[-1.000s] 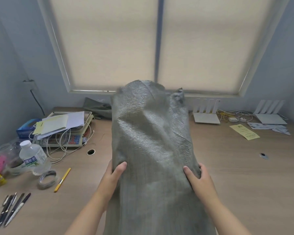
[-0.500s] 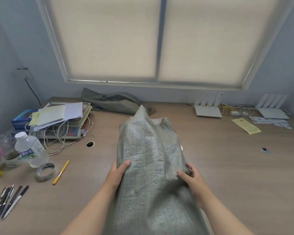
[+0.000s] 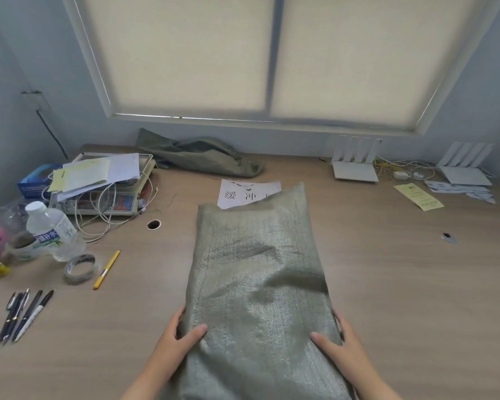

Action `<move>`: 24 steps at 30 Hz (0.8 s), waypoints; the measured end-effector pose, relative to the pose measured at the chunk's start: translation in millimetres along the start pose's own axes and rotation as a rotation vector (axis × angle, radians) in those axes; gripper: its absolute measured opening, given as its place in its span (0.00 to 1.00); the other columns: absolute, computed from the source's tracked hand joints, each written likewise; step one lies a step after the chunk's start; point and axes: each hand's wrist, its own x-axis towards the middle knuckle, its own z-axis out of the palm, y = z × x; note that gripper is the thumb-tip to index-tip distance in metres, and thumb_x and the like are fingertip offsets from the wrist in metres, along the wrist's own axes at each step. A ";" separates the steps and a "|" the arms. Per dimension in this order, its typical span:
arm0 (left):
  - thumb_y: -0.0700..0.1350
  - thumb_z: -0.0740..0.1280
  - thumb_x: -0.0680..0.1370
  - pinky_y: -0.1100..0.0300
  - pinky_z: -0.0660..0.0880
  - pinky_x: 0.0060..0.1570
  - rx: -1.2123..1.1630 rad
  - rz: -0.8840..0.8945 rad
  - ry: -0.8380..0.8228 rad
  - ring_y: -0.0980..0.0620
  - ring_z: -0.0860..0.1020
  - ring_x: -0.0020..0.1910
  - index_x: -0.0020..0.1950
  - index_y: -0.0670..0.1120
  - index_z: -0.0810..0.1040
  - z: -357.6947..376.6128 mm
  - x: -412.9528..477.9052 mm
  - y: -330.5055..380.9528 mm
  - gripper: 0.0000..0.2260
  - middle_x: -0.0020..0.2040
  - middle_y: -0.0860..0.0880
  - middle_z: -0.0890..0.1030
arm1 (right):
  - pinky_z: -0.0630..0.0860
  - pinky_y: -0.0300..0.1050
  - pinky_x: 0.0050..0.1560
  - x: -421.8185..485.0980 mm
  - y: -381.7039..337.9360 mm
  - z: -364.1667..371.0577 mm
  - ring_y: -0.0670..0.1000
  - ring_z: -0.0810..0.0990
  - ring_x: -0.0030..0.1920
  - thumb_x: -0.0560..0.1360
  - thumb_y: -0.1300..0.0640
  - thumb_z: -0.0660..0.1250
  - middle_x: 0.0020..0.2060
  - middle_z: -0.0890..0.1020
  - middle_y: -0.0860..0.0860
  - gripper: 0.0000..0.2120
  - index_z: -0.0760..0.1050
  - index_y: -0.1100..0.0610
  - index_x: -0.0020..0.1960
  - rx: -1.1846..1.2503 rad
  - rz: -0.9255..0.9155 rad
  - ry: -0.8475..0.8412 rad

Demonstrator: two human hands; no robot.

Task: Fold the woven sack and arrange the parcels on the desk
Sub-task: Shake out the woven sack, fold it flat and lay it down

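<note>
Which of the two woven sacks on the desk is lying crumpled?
The far sack below the window. The near sack lies flat, gripped at its sides by the left hand and right hand.

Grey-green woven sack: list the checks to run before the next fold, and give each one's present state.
1. Grip: left hand and right hand each hold a side edge of the grey-green woven sack, thumbs on top: ok.
2. Sack flat on the wooden desk: creased and puffed in the middle: not ok.
3. Far end free: it overlaps the white printed paper sheet: not ok.
4. Left side free: yellow pen and clear tape roll lie apart from the sack: ok.
5. Sack empty: cannot tell.
</note>
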 end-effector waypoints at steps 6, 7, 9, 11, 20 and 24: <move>0.68 0.82 0.54 0.49 0.77 0.63 -0.061 -0.128 -0.015 0.54 0.82 0.59 0.75 0.53 0.67 -9.4 -8.8 -36.3 0.54 0.65 0.52 0.81 | 0.76 0.45 0.62 -17.2 18.3 11.4 0.42 0.82 0.59 0.47 0.25 0.78 0.62 0.81 0.44 0.58 0.69 0.48 0.71 0.152 0.074 -0.055; 0.68 0.82 0.55 0.48 0.77 0.64 -0.083 -0.152 -0.019 0.53 0.83 0.59 0.76 0.51 0.67 -12.7 -5.0 -47.8 0.53 0.65 0.51 0.81 | 0.76 0.49 0.65 -18.3 20.7 14.2 0.45 0.81 0.59 0.45 0.25 0.78 0.61 0.81 0.45 0.59 0.69 0.48 0.71 0.169 0.111 -0.053; 0.67 0.82 0.55 0.48 0.77 0.63 -0.114 -0.188 -0.022 0.52 0.83 0.58 0.75 0.49 0.68 -14.0 -4.9 -55.2 0.54 0.64 0.49 0.81 | 0.75 0.54 0.67 -19.9 22.5 18.2 0.48 0.81 0.59 0.43 0.24 0.77 0.60 0.81 0.46 0.60 0.68 0.48 0.70 0.184 0.166 -0.043; 0.65 0.83 0.52 0.47 0.78 0.62 -0.153 -0.216 0.000 0.50 0.84 0.57 0.74 0.49 0.69 -11.5 -11.3 -46.7 0.54 0.62 0.47 0.82 | 0.76 0.56 0.65 -20.4 18.3 18.5 0.51 0.82 0.57 0.43 0.25 0.78 0.58 0.81 0.48 0.60 0.68 0.51 0.69 0.196 0.214 -0.022; 0.46 0.80 0.69 0.52 0.78 0.43 -0.274 -0.129 0.072 0.44 0.84 0.43 0.67 0.44 0.74 -8.6 -46.0 16.7 0.29 0.50 0.40 0.85 | 0.81 0.47 0.39 -31.4 -35.0 1.3 0.58 0.83 0.46 0.29 0.31 0.81 0.54 0.79 0.61 0.69 0.67 0.62 0.63 0.446 0.182 -0.071; 0.52 0.88 0.48 0.51 0.82 0.45 -0.340 -0.071 -0.116 0.42 0.85 0.51 0.67 0.50 0.73 -21.9 -56.1 35.5 0.49 0.56 0.41 0.86 | 0.83 0.51 0.40 -34.8 -54.5 -9.0 0.62 0.86 0.50 0.46 0.46 0.86 0.59 0.82 0.64 0.58 0.67 0.57 0.71 0.659 0.153 -0.236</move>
